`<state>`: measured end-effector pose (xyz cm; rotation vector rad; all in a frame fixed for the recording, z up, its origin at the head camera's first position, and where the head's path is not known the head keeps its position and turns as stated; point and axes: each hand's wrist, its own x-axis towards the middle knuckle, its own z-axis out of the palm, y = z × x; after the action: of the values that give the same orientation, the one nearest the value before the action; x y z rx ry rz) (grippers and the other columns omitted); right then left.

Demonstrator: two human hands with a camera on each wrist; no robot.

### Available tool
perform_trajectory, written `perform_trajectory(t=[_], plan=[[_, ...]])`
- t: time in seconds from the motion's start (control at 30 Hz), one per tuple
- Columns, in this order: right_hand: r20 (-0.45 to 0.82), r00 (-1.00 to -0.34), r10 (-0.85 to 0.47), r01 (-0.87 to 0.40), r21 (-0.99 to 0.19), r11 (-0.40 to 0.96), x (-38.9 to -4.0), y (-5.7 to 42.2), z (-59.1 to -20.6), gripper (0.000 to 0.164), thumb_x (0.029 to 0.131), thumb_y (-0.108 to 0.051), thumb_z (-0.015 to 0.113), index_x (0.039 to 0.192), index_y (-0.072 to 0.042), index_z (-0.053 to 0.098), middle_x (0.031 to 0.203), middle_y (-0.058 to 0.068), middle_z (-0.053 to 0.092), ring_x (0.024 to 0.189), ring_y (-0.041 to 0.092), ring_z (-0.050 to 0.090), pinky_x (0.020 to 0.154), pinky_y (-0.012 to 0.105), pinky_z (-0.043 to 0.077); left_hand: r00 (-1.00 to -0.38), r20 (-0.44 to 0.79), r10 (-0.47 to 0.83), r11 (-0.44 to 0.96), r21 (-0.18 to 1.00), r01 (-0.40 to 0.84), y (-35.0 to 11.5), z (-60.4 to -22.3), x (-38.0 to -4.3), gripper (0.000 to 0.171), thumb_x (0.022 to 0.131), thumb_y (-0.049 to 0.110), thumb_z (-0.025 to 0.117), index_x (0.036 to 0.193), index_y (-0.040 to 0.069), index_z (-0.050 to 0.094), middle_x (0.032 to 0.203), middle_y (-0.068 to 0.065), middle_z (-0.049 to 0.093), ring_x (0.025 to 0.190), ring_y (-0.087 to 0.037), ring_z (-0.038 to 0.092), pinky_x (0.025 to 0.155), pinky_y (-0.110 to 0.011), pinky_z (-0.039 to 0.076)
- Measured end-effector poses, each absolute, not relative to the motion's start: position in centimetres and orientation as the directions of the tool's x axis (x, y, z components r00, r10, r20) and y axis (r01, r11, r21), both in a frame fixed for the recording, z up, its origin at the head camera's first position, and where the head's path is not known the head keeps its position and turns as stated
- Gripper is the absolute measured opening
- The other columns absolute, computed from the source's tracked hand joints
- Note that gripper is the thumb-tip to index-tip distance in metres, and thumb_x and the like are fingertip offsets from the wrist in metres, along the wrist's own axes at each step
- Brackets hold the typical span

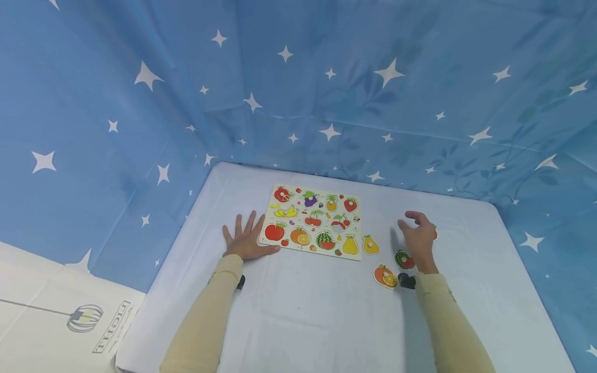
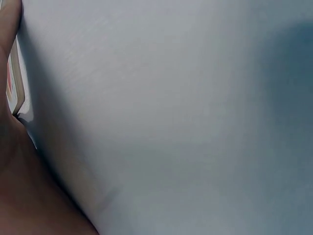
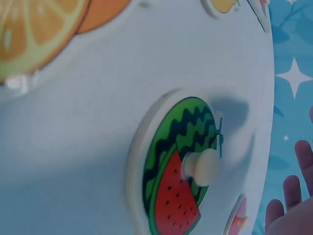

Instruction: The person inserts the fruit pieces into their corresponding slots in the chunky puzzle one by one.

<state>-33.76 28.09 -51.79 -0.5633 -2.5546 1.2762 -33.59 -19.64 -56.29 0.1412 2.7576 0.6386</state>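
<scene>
My left hand point(image 1: 248, 242) rests spread on the table at the left edge of a fruit puzzle board point(image 1: 298, 211), its thumb along the front edge. In the left wrist view, part of this hand point(image 2: 19, 171) shows beside the board's corner point(image 2: 16, 83). Fingers bent apart and holding nothing, my right hand point(image 1: 418, 242) is over the table near a watermelon puzzle piece point(image 1: 403, 259). That piece's wooden knob point(image 3: 202, 166) shows in the right wrist view. A red puzzle piece point(image 1: 435, 234) is mostly hidden behind the right hand.
An orange puzzle piece point(image 1: 385, 276) lies in front of the watermelon piece, and a pear puzzle piece point(image 1: 370, 245) lies just right of the board. Several knobbed fruit pieces sit in the board. A blue star-patterned cloth point(image 1: 298, 83) hangs behind the white table point(image 1: 298, 321).
</scene>
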Motion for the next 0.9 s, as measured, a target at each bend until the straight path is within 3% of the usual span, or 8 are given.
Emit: perform_trajectory(t=[0.33,0.5,0.7,0.9], plan=[[0.060,-0.893,0.446,0.219,-0.807,0.548,-33.3,29.7,-51.4,0.043,0.107,-0.015,0.065,0.146,0.003,0.059,0.150,0.027,0.052,0.143,0.045,0.039,0.115,0.066,0.034,-0.951,-0.263,0.162,0.893,0.449,0.027,-19.4,-56.2,-33.5,0.121,0.084,0.078,0.069,0.174,0.026,0.009,0.181,-0.005,-0.006,0.160,-0.042,-0.020,0.116,-0.075,-0.019],[0.058,-0.881,0.470,0.245,-0.793,0.557,-33.1,30.9,-51.5,0.044,0.107,-0.014,0.064,0.147,0.003,0.058,0.151,0.027,0.053,0.143,0.044,0.038,0.113,0.064,0.036,-0.950,-0.267,0.163,0.900,0.434,0.032,-19.5,-56.3,-33.4,0.120,0.084,0.079,0.067,0.174,0.026,0.008,0.180,-0.005,-0.008,0.160,-0.042,-0.021,0.116,-0.075,-0.020],[-0.020,-0.861,0.508,0.325,-0.790,0.520,-32.8,31.7,-51.7,0.048,0.109,-0.018,0.061,0.153,0.000,0.053,0.155,0.028,0.042,0.146,0.045,0.033,0.114,0.062,0.040,-0.944,-0.282,0.170,0.888,0.459,0.022,-19.5,-55.3,-33.3,0.119,0.086,0.074,0.070,0.174,0.024,0.009,0.180,-0.007,-0.007,0.160,-0.043,-0.021,0.116,-0.075,-0.019],[-0.058,-0.852,0.520,0.366,-0.777,0.512,-32.6,32.3,-52.0,0.051,0.108,-0.017,0.060,0.155,-0.001,0.051,0.157,0.032,0.036,0.148,0.049,0.028,0.116,0.067,0.034,-0.950,-0.262,0.168,0.891,0.454,0.032,-19.6,-56.1,-33.5,0.120,0.084,0.077,0.069,0.174,0.024,0.010,0.180,-0.008,-0.006,0.160,-0.043,-0.020,0.115,-0.075,-0.020]])
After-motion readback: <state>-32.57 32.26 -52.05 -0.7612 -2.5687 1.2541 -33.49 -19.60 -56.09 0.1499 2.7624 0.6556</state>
